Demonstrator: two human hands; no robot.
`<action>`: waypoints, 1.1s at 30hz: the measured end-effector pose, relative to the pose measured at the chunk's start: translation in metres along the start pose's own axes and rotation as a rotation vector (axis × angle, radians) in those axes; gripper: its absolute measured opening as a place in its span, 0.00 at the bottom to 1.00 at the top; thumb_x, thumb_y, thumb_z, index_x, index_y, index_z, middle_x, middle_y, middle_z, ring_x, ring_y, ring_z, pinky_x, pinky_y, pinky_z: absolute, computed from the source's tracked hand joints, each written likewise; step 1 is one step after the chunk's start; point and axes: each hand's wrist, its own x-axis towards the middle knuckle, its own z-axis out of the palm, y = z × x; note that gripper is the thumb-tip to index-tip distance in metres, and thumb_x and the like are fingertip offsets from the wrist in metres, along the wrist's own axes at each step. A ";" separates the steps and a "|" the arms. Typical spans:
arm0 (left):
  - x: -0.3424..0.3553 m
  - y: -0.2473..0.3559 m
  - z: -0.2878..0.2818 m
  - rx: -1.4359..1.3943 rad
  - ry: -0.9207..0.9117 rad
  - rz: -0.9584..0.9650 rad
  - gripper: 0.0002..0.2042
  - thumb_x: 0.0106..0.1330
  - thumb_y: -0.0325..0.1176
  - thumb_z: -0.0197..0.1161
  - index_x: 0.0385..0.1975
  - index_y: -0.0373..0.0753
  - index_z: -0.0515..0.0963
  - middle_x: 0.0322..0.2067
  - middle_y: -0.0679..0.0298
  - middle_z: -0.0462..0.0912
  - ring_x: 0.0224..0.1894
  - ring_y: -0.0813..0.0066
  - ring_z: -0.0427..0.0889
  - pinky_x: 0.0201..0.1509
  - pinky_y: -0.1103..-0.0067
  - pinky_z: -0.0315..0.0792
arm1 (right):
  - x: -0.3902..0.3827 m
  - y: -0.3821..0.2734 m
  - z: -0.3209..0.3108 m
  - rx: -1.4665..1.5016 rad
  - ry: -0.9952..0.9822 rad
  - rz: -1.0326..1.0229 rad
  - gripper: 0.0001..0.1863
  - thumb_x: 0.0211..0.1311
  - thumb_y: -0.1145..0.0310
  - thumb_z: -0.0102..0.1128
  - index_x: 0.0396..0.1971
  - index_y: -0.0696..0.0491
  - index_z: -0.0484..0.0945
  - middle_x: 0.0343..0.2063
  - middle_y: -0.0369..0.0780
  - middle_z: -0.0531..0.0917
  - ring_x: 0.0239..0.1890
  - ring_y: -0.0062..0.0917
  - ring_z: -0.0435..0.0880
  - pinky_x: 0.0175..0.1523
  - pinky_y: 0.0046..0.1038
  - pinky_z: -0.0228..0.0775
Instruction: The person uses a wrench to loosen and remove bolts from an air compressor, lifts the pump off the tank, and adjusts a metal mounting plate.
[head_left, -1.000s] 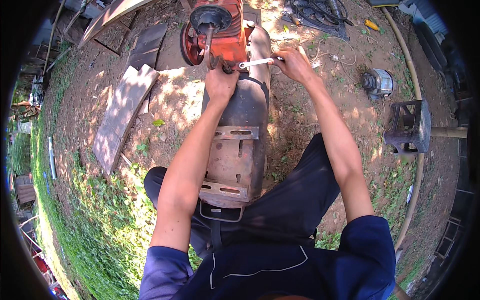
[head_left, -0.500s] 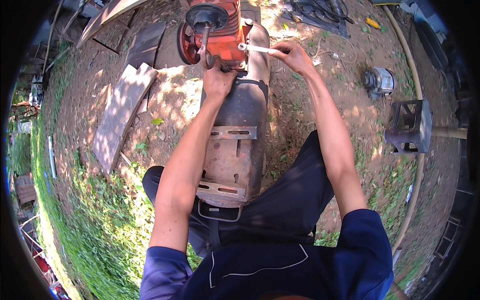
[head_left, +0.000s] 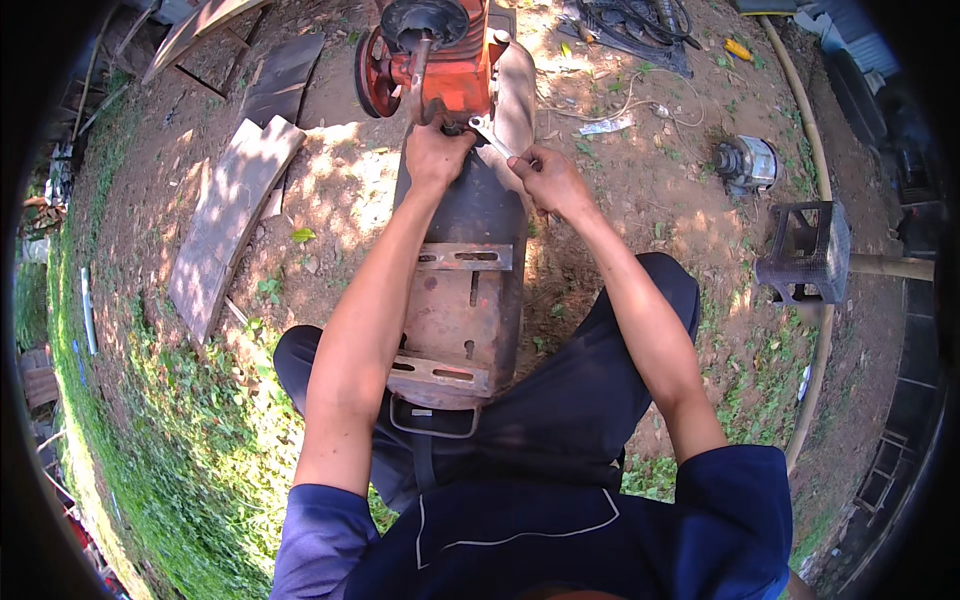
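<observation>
My right hand [head_left: 553, 182] pinches one end of a silver wrench [head_left: 495, 140]. The wrench slants up and left, its ring end beside the base of a red air compressor pump [head_left: 458, 75]. Whether that ring sits on a bolt cannot be told. My left hand [head_left: 436, 158] is closed at the pump's base, next to a rusty curved pipe [head_left: 418, 85]; its fingertips are mostly hidden, and so is whatever they grip. The pump is mounted on a long dark tank [head_left: 460, 212], which lies between my legs with a rusty slotted bracket plate [head_left: 450, 305] on its near part.
Wooden boards [head_left: 235, 225] lie on the dirt at left. Rightward are an electric motor [head_left: 746, 163], a dark plastic stool or crate [head_left: 808, 252] and a long bamboo pole [head_left: 808, 130]. Black cables [head_left: 640, 22] and a yellow-handled tool [head_left: 738, 49] lie at the far right.
My right hand has moved down and left with the wrench, tilting it and bringing its ring end to the pump's base. The left hand stays at the base. The view has shifted slightly.
</observation>
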 end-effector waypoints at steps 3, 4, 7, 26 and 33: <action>0.000 -0.004 0.001 -0.047 0.015 0.043 0.13 0.49 0.32 0.68 0.36 0.38 0.84 0.28 0.58 0.86 0.31 0.72 0.85 0.40 0.77 0.75 | -0.012 -0.006 0.019 0.149 0.104 0.037 0.18 0.63 0.59 0.58 0.32 0.62 0.78 0.14 0.43 0.79 0.10 0.28 0.78 0.19 0.32 0.71; 0.000 -0.005 0.002 -0.068 0.025 0.067 0.13 0.49 0.32 0.67 0.36 0.38 0.84 0.28 0.57 0.86 0.32 0.71 0.85 0.40 0.77 0.75 | -0.013 -0.007 0.024 0.179 0.110 0.048 0.18 0.64 0.59 0.57 0.32 0.63 0.77 0.15 0.43 0.79 0.10 0.27 0.78 0.18 0.31 0.71; -0.001 -0.005 0.000 -0.047 0.036 0.046 0.12 0.49 0.30 0.66 0.36 0.38 0.84 0.29 0.56 0.86 0.33 0.70 0.85 0.42 0.76 0.76 | -0.014 -0.013 0.036 0.294 0.107 0.088 0.17 0.65 0.61 0.55 0.31 0.64 0.76 0.16 0.42 0.79 0.11 0.26 0.79 0.16 0.29 0.72; -0.003 -0.022 -0.016 -0.457 -0.208 0.055 0.22 0.44 0.18 0.65 0.44 0.30 0.76 0.35 0.62 0.84 0.37 0.78 0.81 0.41 0.82 0.73 | -0.002 -0.014 0.052 0.593 -0.020 0.209 0.18 0.70 0.61 0.49 0.33 0.64 0.73 0.18 0.42 0.75 0.11 0.27 0.75 0.16 0.30 0.74; 0.002 -0.018 -0.033 -0.109 -0.206 0.097 0.22 0.49 0.34 0.74 0.43 0.31 0.79 0.38 0.53 0.85 0.42 0.68 0.85 0.47 0.76 0.76 | -0.004 -0.020 0.063 0.793 -0.074 0.259 0.18 0.71 0.60 0.46 0.30 0.62 0.71 0.15 0.39 0.73 0.11 0.26 0.73 0.17 0.31 0.73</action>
